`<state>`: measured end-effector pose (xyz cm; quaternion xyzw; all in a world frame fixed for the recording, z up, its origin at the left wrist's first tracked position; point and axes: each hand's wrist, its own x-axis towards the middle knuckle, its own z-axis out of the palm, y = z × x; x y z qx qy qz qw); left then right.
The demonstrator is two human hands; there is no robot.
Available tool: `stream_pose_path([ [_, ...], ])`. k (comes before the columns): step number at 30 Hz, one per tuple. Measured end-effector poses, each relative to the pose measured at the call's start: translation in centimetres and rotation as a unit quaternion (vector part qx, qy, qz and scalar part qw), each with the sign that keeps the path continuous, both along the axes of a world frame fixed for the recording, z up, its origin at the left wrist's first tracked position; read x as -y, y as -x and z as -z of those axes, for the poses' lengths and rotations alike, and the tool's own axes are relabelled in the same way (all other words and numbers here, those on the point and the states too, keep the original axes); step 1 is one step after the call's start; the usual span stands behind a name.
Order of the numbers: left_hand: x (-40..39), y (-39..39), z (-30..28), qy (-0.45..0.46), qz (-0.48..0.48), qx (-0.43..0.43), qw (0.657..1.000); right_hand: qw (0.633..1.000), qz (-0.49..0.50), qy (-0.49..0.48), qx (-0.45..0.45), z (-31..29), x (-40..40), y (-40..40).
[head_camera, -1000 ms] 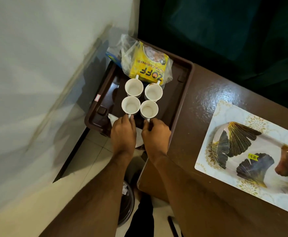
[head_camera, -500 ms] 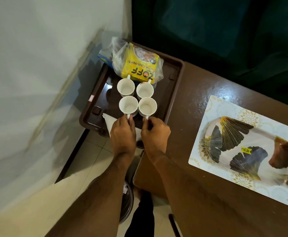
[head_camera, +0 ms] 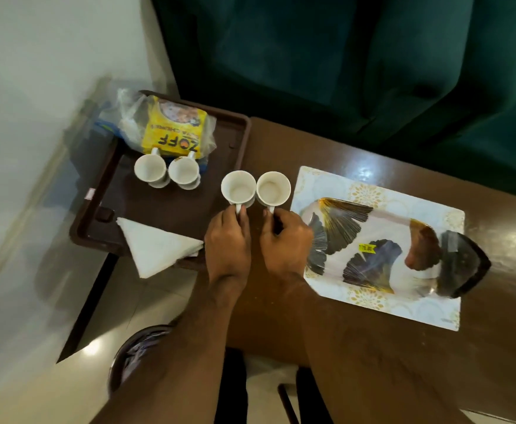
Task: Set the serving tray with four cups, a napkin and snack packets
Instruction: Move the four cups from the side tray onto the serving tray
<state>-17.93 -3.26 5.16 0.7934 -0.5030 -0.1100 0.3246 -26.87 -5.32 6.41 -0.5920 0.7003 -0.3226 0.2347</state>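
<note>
Two white cups are held by their handles, one in each hand. The left hand (head_camera: 227,240) is closed on the handle of the left cup (head_camera: 238,191), and the right hand (head_camera: 285,240) is closed on the handle of the right cup (head_camera: 273,188). The two cups are carried rim to rim, touching or very nearly so. The left cup is seen over the right-hand rim of the brown tray (head_camera: 238,139); the right cup is seen over the wooden table (head_camera: 342,347), between that tray and the decorated tray (head_camera: 373,307) wrapped in clear film. Whether either cup rests on a surface cannot be told from this view.

Two further cups (head_camera: 150,168) are shown upright on the brown tray, side by side, just in front of the yellow snack packet (head_camera: 174,130), which lies in a clear bag at the far end. A folded white napkin (head_camera: 155,246) is laid over the near edge of that tray and overhangs it.

The step in hand is judged to be the carrying of a pair of cups; the direction, whether onto the brown tray or toward the decorated tray, is not shown. The next move is judged to call for both cups to be kept level, lowered onto a bare patch of tray and released together, so that neither is tipped by its handle.
</note>
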Motion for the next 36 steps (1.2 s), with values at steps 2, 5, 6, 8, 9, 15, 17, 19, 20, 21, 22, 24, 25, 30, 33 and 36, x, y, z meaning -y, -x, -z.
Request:
stream_pose_path([
  [2, 0.1, 2.8, 0.3, 0.002, 0.021, -0.003, 1.000, 1.000, 0.010, 0.007, -0.017, 0.3, -0.1, 3.0],
  [5, 0.1, 7.1, 1.1, 0.001, 0.049, 0.001, 0.999, 0.999, 0.035, 0.016, -0.032, 0.9, -0.4, 7.7],
  [6, 0.0, 8.5, 1.4, -0.004, 0.056, -0.005, 0.998, 0.998, 0.041, 0.020, -0.031, 1.1, -0.6, 9.2],
  [8, -0.3, 10.9, 1.6, -0.009, 0.070, -0.014, 0.997, 0.998, 0.048, 0.016, -0.027, 1.5, -1.1, 11.9],
  [9, -0.5, 12.2, 1.8, -0.011, 0.079, -0.015, 0.997, 0.998, 0.054, 0.009, -0.031, 1.7, -1.4, 13.2],
  [15, -2.0, 17.9, 3.1, -0.058, 0.117, -0.006, 0.991, 0.994, 0.105, -0.017, -0.036, 3.0, -3.5, 19.0],
  [17, -2.5, 19.3, 3.4, -0.070, 0.126, -0.006, 0.989, 0.993, 0.112, -0.028, -0.034, 3.4, -4.2, 20.4],
  [19, -3.1, 20.7, 3.9, -0.071, 0.135, 0.001, 0.988, 0.992, 0.118, -0.035, -0.034, 3.7, -4.9, 21.8],
  [20, -3.4, 21.3, 4.1, -0.073, 0.139, 0.004, 0.988, 0.992, 0.119, -0.038, -0.031, 3.9, -5.3, 22.3],
  [21, -3.7, 21.9, 4.3, -0.077, 0.141, 0.004, 0.987, 0.992, 0.117, -0.041, -0.028, 4.1, -5.6, 22.9],
  [22, -3.9, 22.2, 4.6, -0.080, 0.144, 0.001, 0.986, 0.992, 0.116, -0.043, -0.026, 4.3, -5.8, 23.2],
  [24, -4.3, 23.0, 5.1, -0.081, 0.149, 0.001, 0.985, 0.991, 0.121, -0.046, -0.030, 4.8, -6.2, 24.1],
  [25, -4.5, 23.3, 5.3, -0.082, 0.152, 0.003, 0.985, 0.991, 0.123, -0.047, -0.033, 5.0, -6.4, 24.5],
  [30, -5.4, 24.1, 6.2, -0.087, 0.159, -0.004, 0.983, 0.991, 0.122, -0.051, -0.031, 5.4, -7.3, 25.7],
  [33, -5.7, 24.3, 6.3, -0.084, 0.155, -0.009, 0.984, 0.990, 0.124, -0.056, -0.044, 5.8, -7.5, 26.1],
  [36, -5.8, 24.3, 6.3, -0.081, 0.149, -0.017, 0.985, 0.990, 0.122, -0.054, -0.047, 6.1, -7.9, 26.4],
])
